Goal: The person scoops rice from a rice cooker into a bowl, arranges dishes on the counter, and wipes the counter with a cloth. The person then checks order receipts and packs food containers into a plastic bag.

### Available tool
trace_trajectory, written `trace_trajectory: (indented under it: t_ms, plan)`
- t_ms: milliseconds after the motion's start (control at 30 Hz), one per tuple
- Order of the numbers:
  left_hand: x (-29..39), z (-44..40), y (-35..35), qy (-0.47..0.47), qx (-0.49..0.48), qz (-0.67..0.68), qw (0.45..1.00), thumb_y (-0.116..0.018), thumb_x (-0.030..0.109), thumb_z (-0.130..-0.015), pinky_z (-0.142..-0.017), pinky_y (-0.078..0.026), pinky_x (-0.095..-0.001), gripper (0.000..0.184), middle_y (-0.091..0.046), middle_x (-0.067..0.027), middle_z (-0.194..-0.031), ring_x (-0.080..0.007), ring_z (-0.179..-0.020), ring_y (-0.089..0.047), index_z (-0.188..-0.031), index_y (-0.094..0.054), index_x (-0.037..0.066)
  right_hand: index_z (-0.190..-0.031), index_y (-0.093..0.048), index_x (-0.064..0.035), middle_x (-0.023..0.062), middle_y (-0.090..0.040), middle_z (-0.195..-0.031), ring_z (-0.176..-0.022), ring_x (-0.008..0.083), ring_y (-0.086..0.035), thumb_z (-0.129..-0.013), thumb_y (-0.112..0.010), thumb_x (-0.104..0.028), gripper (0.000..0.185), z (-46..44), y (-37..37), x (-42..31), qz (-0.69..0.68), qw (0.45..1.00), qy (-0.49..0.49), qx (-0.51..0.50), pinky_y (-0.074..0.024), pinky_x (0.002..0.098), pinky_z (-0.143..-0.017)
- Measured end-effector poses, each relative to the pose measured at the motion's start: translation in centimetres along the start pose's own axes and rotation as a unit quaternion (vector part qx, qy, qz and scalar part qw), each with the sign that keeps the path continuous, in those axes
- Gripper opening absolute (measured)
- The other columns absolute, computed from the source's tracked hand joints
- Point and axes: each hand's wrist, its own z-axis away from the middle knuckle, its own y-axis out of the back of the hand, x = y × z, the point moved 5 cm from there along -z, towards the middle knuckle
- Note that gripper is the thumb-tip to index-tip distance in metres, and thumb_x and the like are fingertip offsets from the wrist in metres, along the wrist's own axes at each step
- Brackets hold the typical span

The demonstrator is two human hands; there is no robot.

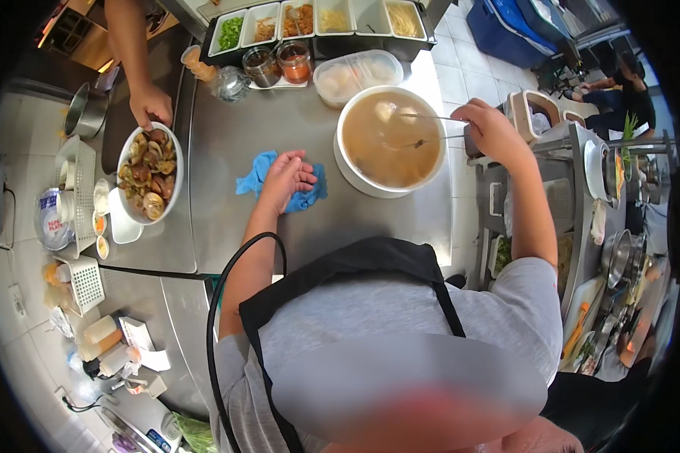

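Note:
My right hand (pixel 493 130) is closed round the end of metal tongs (pixel 444 118), whose two arms stand apart and reach over a large white bowl (pixel 341 155). The bowl holds cloudy brown broth (pixel 393 162); pale lumps (pixel 386 112) float near its far side, close to the tong tips. Whether the tips touch a lump, I cannot tell. Left of the bowl, my left hand (pixel 287 179) rests on a crumpled blue cloth (pixel 307 198), fingers loosely apart and holding nothing.
At the left, another person's hand (pixel 151 106) grips a white oval dish (pixel 178 181) of brown mushroom-like pieces. Along the back stand topping trays (pixel 332 19), two spice jars (pixel 295 63) and a lidded clear container (pixel 359 74). Shelving with pans (pixel 619 253) runs at the right.

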Motion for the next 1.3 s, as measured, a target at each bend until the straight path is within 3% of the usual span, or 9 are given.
trace_trajectory:
  t_ms: [67,333,700,967,1067,1100,1200,1267,1300]
  plan:
    - [-0.1,0.0,0.1,0.005,0.002,-0.005,1.000,-0.038,0.020,-0.087,-0.052,-0.047,-0.0249,0.024,-0.052,-0.0086,-0.080,-0.0157,-0.064,-0.055,-0.105,-0.038,0.004,-0.085,-0.055,-0.0018,0.0140,-0.051,-0.082,-0.077,0.0303,-0.051,-0.067,-0.040,0.008,0.026,1.0,-0.3,0.7,-0.048,0.998,0.011,0.050,-0.0423,0.0357,-0.070]
    - [0.3,0.1,-0.3,0.007,0.014,-0.021,1.000,-0.038,0.020,-0.087,-0.052,-0.047,-0.0243,0.024,-0.051,-0.0082,-0.081,-0.0152,-0.065,-0.055,-0.105,-0.039,0.004,-0.091,-0.056,-0.0067,0.0082,-0.049,-0.081,-0.080,0.0237,-0.049,-0.062,-0.048,0.006,0.032,2.5,0.2,-2.9,0.176,0.975,0.088,0.106,-0.0383,0.0337,-0.071]
    - [0.0,0.1,-0.1,-0.006,0.013,-0.018,1.000,-0.039,0.019,-0.087,-0.052,-0.046,-0.0236,0.025,-0.051,-0.0077,-0.081,-0.0144,-0.065,-0.055,-0.107,-0.039,0.004,-0.088,-0.056,-0.0084,0.0078,-0.048,-0.077,-0.078,0.0253,-0.048,-0.064,-0.048,0.004,0.027,6.7,-4.2,1.8,0.212,0.962,0.045,0.168,-0.0371,0.0354,-0.070]
    - [1.0,0.5,-1.8,0.019,0.023,-0.082,0.996,-0.043,0.024,-0.085,-0.057,-0.044,-0.0229,0.028,-0.051,-0.0060,-0.086,-0.0136,-0.070,-0.054,-0.108,-0.042,0.007,-0.093,-0.057,-0.0075,0.0159,-0.052,-0.080,-0.077,0.0333,-0.051,-0.069,-0.045,0.004,0.029,-6.7,-0.3,3.7,0.069,0.945,0.001,0.320,-0.0421,0.0384,-0.067]
    - [0.5,0.7,-2.6,0.034,0.009,-0.093,0.995,-0.043,0.026,-0.085,-0.060,-0.044,-0.0241,0.030,-0.050,-0.0065,-0.090,-0.0141,-0.075,-0.053,-0.109,-0.042,0.007,-0.095,-0.058,-0.0059,0.0176,-0.056,-0.084,-0.078,0.0337,-0.053,-0.066,-0.047,-0.003,0.032,-15.1,-2.7,7.2,-0.003,0.971,-0.050,0.234,-0.0428,0.0358,-0.072]
    - [0.4,0.8,-2.8,0.038,0.003,-0.093,0.995,-0.043,0.027,-0.085,-0.062,-0.043,-0.0247,0.031,-0.050,-0.0067,-0.092,-0.0143,-0.076,-0.053,-0.109,-0.041,0.008,-0.099,-0.057,-0.0059,0.0176,-0.058,-0.081,-0.077,0.0315,-0.055,-0.065,-0.050,-0.006,0.035,-16.5,-2.9,6.7,-0.043,0.973,-0.138,0.178,-0.0435,0.0340,-0.071]
    - [0.3,1.7,-3.2,0.048,0.006,-0.079,0.996,-0.043,0.028,-0.085,-0.065,-0.043,-0.0261,0.033,-0.048,-0.0083,-0.096,-0.0153,-0.078,-0.052,-0.111,-0.040,0.007,-0.103,-0.056,-0.0052,0.0167,-0.059,-0.080,-0.075,0.0290,-0.057,-0.066,-0.054,-0.012,0.038,-19.1,-3.7,8.0,-0.141,0.967,-0.139,0.162,-0.0439,0.0320,-0.070]
    - [0.3,2.2,-3.7,0.059,-0.003,-0.068,0.996,-0.044,0.034,-0.085,-0.071,-0.042,-0.0287,0.043,-0.046,-0.0098,-0.102,-0.0163,-0.085,-0.050,-0.117,-0.035,0.008,-0.104,-0.053,-0.0009,0.0144,-0.060,-0.085,-0.077,0.0231,-0.058,-0.071,-0.055,-0.021,0.039,-17.8,-2.6,7.2,-0.196,0.950,-0.044,0.240,-0.0436,0.0299,-0.070]
    - [0.2,2.2,-3.9,0.062,-0.004,-0.057,0.996,-0.044,0.036,-0.084,-0.072,-0.041,-0.0292,0.046,-0.045,-0.0100,-0.103,-0.0166,-0.088,-0.049,-0.119,-0.033,0.008,-0.105,-0.053,-0.0009,0.0141,-0.060,-0.084,-0.078,0.0211,-0.057,-0.075,-0.053,-0.021,0.036,-16.2,-1.8,6.6,-0.107,0.961,-0.019,0.256,-0.0435,0.0285,-0.071]
